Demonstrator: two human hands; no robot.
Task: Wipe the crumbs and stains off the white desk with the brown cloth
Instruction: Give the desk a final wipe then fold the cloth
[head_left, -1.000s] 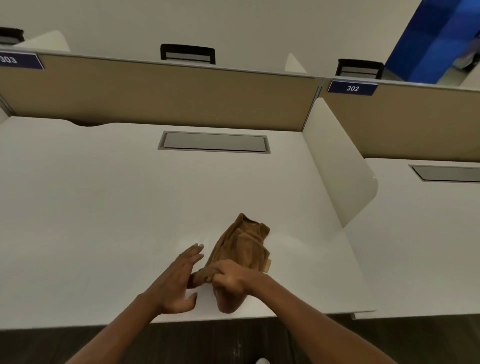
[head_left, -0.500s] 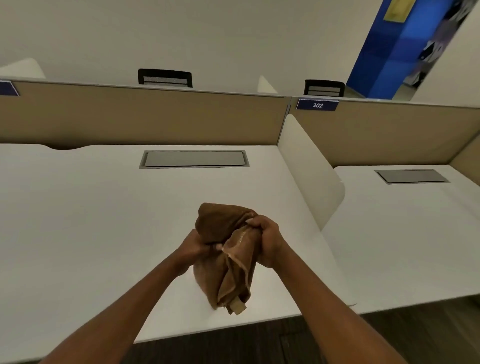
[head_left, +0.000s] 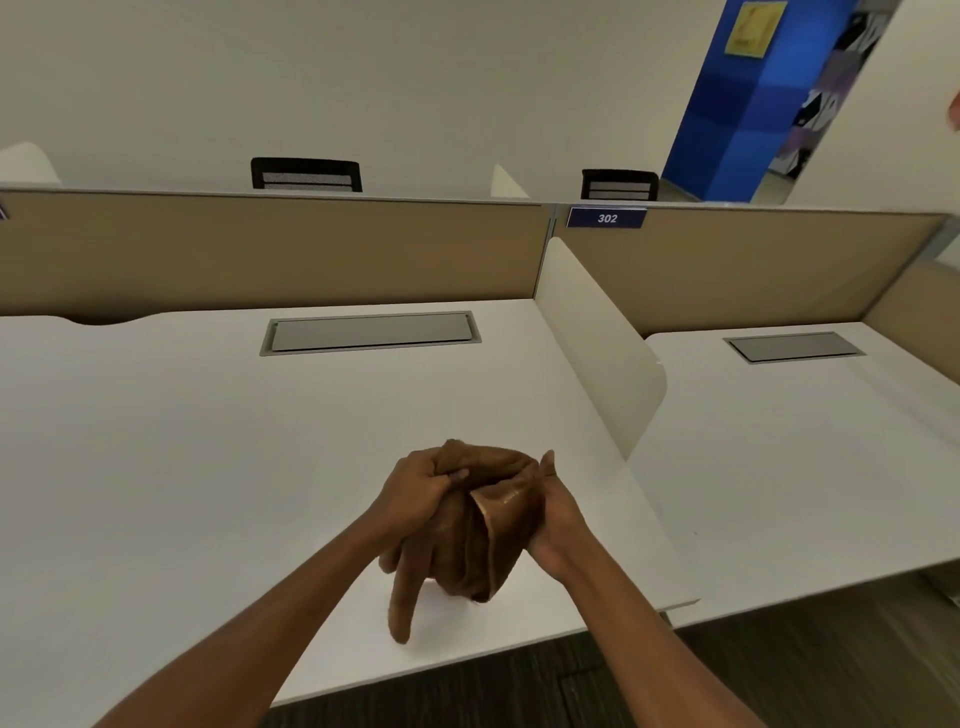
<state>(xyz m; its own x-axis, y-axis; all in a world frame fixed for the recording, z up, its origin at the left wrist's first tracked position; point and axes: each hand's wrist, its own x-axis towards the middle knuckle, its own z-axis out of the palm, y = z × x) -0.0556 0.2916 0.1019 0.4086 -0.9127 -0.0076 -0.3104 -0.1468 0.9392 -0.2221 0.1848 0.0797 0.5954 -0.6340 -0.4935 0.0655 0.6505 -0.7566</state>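
The brown cloth is bunched up and held above the front part of the white desk. My left hand grips its upper left side, thumb on top. My right hand cups the cloth from the right, palm against it. A loose end of the cloth hangs down to the desk surface near the front edge. I can make out no crumbs or stains on the desk at this size.
A grey cable-tray lid is set into the desk at the back. A tan partition closes the far side. A white side divider separates this desk from the neighbouring desk. Dark floor lies below the front edge.
The cloth went from lying on the desk to being lifted in both hands. Since half a second ago both hands have regripped it into a tighter bundle, and the view tilted up slightly.
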